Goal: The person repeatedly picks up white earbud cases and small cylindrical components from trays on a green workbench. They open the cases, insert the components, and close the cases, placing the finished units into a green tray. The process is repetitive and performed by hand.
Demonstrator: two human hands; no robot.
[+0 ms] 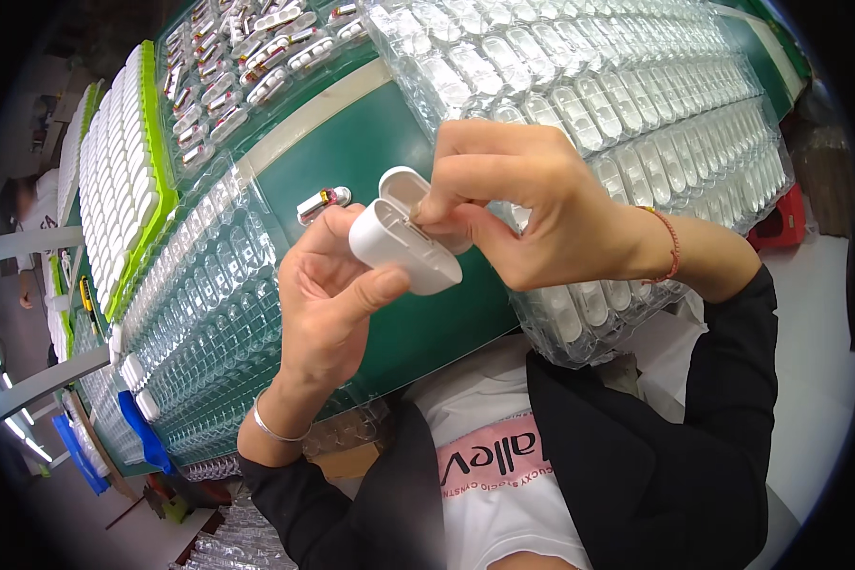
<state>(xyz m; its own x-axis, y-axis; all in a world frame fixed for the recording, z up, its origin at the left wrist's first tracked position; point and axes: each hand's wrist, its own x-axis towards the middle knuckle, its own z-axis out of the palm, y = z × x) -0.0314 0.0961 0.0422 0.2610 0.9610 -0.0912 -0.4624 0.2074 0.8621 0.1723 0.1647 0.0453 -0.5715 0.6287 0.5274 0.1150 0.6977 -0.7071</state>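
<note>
A white earbud charging case (404,249) with its lid flipped up is held in my left hand (325,299), the thumb along its side and the fingers behind it. My right hand (551,209) is closed in a pinch, its fingertips at the case's opening beside the raised lid. Whatever sits between those fingertips is hidden. Just beyond my left hand, a small white inner part with red and metallic pieces (323,203) lies on the green work mat (351,142).
Clear plastic trays (655,104) of white case shells cover the right side. More clear trays (199,285) are stacked at the left, near a lime-green tray (152,114) of white cases. Further inner parts (247,66) fill a tray at the back. A person (33,218) is at the far left.
</note>
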